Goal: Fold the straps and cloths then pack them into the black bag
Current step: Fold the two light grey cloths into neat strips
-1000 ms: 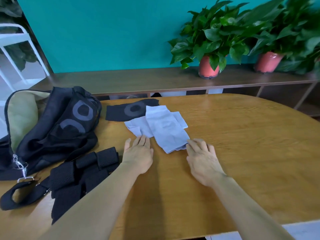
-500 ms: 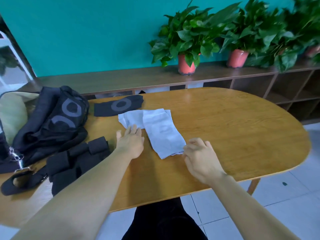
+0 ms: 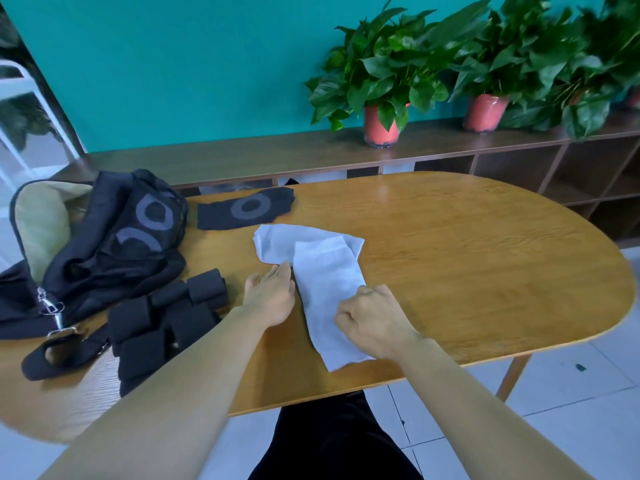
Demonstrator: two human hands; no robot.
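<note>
Two pale blue cloths lie overlapped mid-table: a long folded one (image 3: pixel 327 282) on top and a wider one (image 3: pixel 277 242) beneath. My right hand (image 3: pixel 372 322) has its fingers curled and pinches the long cloth near its lower right edge. My left hand (image 3: pixel 272 292) rests flat with straight fingers against that cloth's left edge. A black cloth with a grey ring (image 3: pixel 246 209) lies behind them. Folded black straps (image 3: pixel 162 317) sit at the left front. The black bag (image 3: pixel 114 244) lies open at the far left.
The oval wooden table (image 3: pixel 485 265) ends close in front of me, with tiled floor (image 3: pixel 561 410) beyond its right edge. A low wooden shelf (image 3: pixel 242 154) with potted plants (image 3: pixel 379 84) runs along the teal wall behind.
The long cloth has slid toward me. My right hand went from lying flat by its end to pinching it. My left hand moved up against its left edge. The view has pulled back.
</note>
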